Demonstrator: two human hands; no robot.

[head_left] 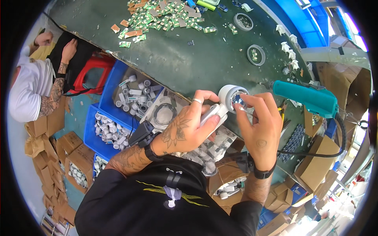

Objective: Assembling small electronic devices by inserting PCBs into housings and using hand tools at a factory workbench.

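Observation:
My left hand [185, 124] is closed around the handle of a white handheld device with a round head [226, 93]. The head's open end faces right and shows a shiny, bluish-silver inside. At that opening, the thumb and forefinger of my right hand [260, 124] are pinched together. Whatever they hold is too small or hidden to name. Just right of the right hand lies a teal electric screwdriver [305, 98], its tip pointing toward the device and a black cable running from its rear.
Green circuit boards [157, 17] are piled on the dark green table [165, 59]. Two grey rings [256, 55] lie farther right. Blue bins [118, 92] of white parts stand left, cardboard boxes [315, 157] right. Another person [29, 90] sits at the far left.

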